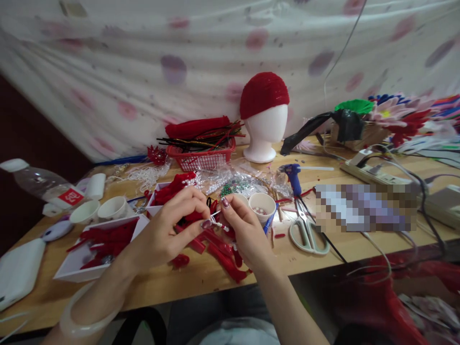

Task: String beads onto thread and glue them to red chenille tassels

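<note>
The beads (226, 228) are white, the cap (265, 96) red, the curtain (212, 62) white with pink and purple spots.

Classifiable as a small craft workspace — set up on a wooden table (158, 279) and backed by spotted sheeting (212, 57). Identifiable by a glue gun (294, 179), scissors (304, 225), a cup (263, 220) of beads (259, 211), and a red basket (204, 162) carrying dark and red stems (201, 143). Further marked by a white display head (270, 127) under a red cap (265, 96), fabric-like flowers (390, 114) at the far right, and a power strip (351, 169) — whether within a home, not determinable.
</note>
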`<state>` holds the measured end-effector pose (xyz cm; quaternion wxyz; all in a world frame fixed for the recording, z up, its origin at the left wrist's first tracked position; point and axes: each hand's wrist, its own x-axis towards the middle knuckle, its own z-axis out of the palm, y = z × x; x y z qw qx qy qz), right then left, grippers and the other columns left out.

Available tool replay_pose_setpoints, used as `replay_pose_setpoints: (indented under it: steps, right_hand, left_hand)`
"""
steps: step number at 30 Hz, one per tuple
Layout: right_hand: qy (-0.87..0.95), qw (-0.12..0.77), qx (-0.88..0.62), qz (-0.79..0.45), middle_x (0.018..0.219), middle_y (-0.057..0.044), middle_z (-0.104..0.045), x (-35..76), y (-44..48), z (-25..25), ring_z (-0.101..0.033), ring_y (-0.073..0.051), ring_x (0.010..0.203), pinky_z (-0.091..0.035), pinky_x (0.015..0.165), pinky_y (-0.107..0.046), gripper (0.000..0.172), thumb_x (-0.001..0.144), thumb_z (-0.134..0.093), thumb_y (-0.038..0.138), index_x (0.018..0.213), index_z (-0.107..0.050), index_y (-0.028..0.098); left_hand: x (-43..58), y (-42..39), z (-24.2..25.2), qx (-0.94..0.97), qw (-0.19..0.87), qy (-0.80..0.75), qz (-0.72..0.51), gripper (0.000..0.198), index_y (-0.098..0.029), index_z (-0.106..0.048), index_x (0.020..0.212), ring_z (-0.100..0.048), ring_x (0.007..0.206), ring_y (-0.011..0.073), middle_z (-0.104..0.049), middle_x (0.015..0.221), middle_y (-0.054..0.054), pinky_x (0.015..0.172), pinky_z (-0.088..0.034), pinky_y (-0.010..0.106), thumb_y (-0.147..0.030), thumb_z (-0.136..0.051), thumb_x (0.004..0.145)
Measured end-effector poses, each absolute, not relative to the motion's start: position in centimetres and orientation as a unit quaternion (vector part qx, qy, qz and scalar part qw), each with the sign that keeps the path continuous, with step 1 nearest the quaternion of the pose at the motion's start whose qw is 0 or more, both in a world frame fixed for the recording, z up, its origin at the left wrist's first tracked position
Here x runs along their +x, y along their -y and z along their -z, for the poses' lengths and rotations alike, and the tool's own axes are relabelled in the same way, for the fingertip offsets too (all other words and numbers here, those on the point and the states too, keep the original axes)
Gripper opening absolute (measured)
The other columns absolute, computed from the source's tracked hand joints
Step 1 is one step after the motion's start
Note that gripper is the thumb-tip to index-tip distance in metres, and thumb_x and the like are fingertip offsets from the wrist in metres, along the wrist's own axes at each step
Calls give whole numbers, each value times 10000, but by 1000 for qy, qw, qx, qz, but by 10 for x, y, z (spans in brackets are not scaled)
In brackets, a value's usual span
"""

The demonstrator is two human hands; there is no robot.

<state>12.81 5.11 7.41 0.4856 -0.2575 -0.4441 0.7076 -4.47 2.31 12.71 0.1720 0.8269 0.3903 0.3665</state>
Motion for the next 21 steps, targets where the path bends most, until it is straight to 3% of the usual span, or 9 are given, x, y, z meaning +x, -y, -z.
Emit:
replay_pose_setpoints:
  steps: [4, 10, 16, 21]
  right_hand:
    - [511, 505, -275, -639, 666, 63, -423, 128, -50, -73, -305, -110, 524, -253, 438, -210, 345, 936, -614, 548, 810, -528, 239]
    - [517, 553, -281, -589, 709, 46, -438, 128, -48, -72, -392, -126, 612, -323, 548, -233, 346, 956, -595, 512, 776, -515, 228]
    - [528, 559, -291, -569, 699, 45, -439, 128, -43, -71, -377, -131, 635, -310, 583, -258, 334, 1006, -533, 433, 754, -492, 217]
    - [548, 593, -309, -503, 699, 39, -467, 125, -35, -75, -404, -133, 634, -326, 595, -273, 297, 1047, -482, 373, 795, -517, 220]
  left_hand:
    - [-46, -21, -122, 804, 300, -360, -366, 209, -206, -544, 774, -538, 735, 165, -537, 806, 21, 651, -482, 269, -251, -548, 978]
    - [-45, -18, -115, 782, 323, -331, -419, 226, -209, -620, 796, -531, 708, 163, -548, 759, 23, 642, -477, 276, -330, -589, 985]
    - [-47, -26, -110, 673, 495, -348, -424, 322, -215, -550, 745, -410, 586, 141, -417, 674, -8, 489, -425, 247, -449, -599, 960]
    - [-42, -34, -108, 629, 513, -294, -504, 338, -217, -498, 708, -392, 581, 132, -404, 656, -18, 527, -438, 257, -421, -635, 941]
